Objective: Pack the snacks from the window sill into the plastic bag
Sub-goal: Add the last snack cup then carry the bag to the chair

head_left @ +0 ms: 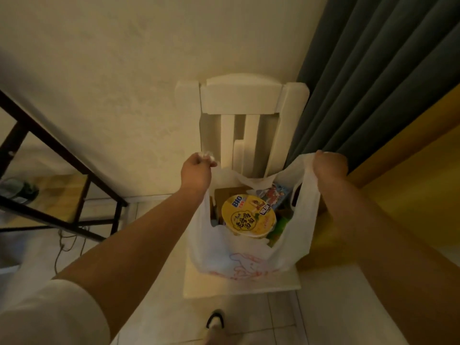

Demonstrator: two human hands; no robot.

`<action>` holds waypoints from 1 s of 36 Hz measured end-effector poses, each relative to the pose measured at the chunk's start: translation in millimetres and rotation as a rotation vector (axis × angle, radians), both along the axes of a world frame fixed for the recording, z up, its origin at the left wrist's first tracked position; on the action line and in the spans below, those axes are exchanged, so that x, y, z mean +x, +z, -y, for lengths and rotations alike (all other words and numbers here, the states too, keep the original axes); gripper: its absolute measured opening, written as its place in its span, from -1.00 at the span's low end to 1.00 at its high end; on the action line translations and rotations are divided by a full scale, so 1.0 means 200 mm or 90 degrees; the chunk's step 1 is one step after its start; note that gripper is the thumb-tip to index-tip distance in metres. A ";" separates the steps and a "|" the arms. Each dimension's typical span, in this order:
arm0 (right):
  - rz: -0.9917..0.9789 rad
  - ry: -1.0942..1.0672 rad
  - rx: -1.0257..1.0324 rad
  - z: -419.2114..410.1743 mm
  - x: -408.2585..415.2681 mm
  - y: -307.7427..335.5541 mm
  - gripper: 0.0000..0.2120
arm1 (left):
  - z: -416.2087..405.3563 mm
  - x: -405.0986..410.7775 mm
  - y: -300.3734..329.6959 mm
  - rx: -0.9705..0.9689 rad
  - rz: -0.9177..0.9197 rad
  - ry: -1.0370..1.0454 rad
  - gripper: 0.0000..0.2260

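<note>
A white plastic bag (239,255) with a pink drawing stands on the seat of a white chair (246,95). My left hand (198,170) grips its left handle and my right hand (329,164) grips its right handle, pulling the mouth wide. Inside, a yellow instant-noodle bowl (249,215) lies on top. Behind it are a blue snack packet (272,195), a brown box (226,192) and something green (280,226). The window sill (410,195) runs along the right, yellow and blurred.
A dark grey curtain (373,70) hangs at the right behind the chair. A black-framed shelf (62,170) stands at the left with cables on the tiled floor. My foot in a sandal (215,324) shows below the chair seat.
</note>
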State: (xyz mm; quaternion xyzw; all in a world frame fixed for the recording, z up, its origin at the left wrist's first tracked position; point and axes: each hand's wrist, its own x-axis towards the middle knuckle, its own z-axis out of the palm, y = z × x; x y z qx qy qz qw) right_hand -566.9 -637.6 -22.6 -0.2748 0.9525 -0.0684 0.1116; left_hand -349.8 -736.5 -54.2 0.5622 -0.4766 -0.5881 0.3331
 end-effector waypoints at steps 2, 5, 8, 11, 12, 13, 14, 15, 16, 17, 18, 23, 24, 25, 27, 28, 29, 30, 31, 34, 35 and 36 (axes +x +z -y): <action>0.013 -0.037 -0.111 0.01 -0.03 -0.07 -0.66 | 0.03 -0.01 -0.04 -0.030 0.010 0.007 -0.78; 0.128 -0.104 -0.287 0.00 -0.03 -0.16 -0.70 | 0.03 -0.01 -0.11 -0.085 0.033 -0.037 -0.78; 0.157 -0.124 -0.277 0.00 -0.04 -0.21 -0.66 | 0.04 -0.03 -0.14 -0.086 0.085 -0.089 -0.90; 0.154 -0.163 -0.235 0.02 -0.07 -0.23 -0.65 | 0.06 -0.05 -0.14 -0.072 0.064 -0.076 -0.90; 0.154 -0.150 -0.228 0.02 -0.08 -0.23 -0.64 | 0.06 -0.06 -0.14 -0.058 0.060 -0.076 -0.89; 0.153 -0.133 -0.222 0.02 -0.08 -0.24 -0.64 | 0.06 -0.06 -0.14 -0.047 0.066 -0.082 -0.87; 0.150 -0.121 -0.212 0.01 -0.09 -0.25 -0.64 | 0.06 -0.07 -0.16 -0.042 0.095 -0.097 -0.86; 0.144 -0.121 -0.197 0.00 -0.09 -0.26 -0.63 | 0.05 -0.07 -0.17 -0.048 0.141 -0.117 -0.84; 0.141 -0.129 -0.194 -0.01 -0.09 -0.27 -0.63 | 0.05 -0.07 -0.19 -0.060 0.190 -0.133 -0.81; 0.146 -0.131 -0.198 -0.02 -0.08 -0.28 -0.62 | 0.04 -0.07 -0.20 -0.072 0.226 -0.142 -0.78; 0.154 -0.129 -0.198 -0.02 -0.07 -0.28 -0.62 | 0.03 -0.07 -0.21 -0.085 0.246 -0.142 -0.78; 0.157 -0.096 -0.158 -0.06 -0.04 -0.32 -0.61 | -0.04 -0.04 -0.23 -0.163 0.381 -0.192 -0.75; 0.157 -0.088 -0.158 -0.07 -0.03 -0.32 -0.60 | -0.05 -0.04 -0.23 -0.173 0.413 -0.208 -0.72; 0.156 -0.082 -0.155 -0.08 -0.02 -0.33 -0.60 | -0.06 -0.03 -0.23 -0.182 0.432 -0.216 -0.70; 0.137 -0.057 -0.140 -0.10 0.00 -0.32 -0.60 | -0.08 -0.02 -0.22 -0.201 0.435 -0.213 -0.65; 0.123 -0.042 -0.137 -0.11 0.01 -0.32 -0.59 | -0.10 -0.02 -0.22 -0.217 0.431 -0.207 -0.62; 0.117 -0.031 -0.146 -0.12 0.02 -0.32 -0.59 | -0.11 -0.02 -0.22 -0.231 0.429 -0.204 -0.58; 0.119 -0.025 -0.165 -0.13 0.05 -0.31 -0.58 | -0.12 -0.01 -0.22 -0.242 0.429 -0.200 -0.55; 0.124 -0.022 -0.191 -0.15 0.07 -0.31 -0.57 | -0.14 0.00 -0.22 -0.247 0.430 -0.195 -0.52; 0.070 0.028 -0.219 -0.19 0.11 -0.31 -0.49 | -0.19 0.02 -0.20 -0.271 0.451 -0.194 -0.44; 0.028 0.054 -0.200 -0.21 0.13 -0.30 -0.46 | -0.21 0.02 -0.19 -0.284 0.463 -0.202 -0.43; -0.016 0.077 -0.180 -0.24 0.14 -0.30 -0.43 | -0.23 0.03 -0.18 -0.296 0.474 -0.211 -0.41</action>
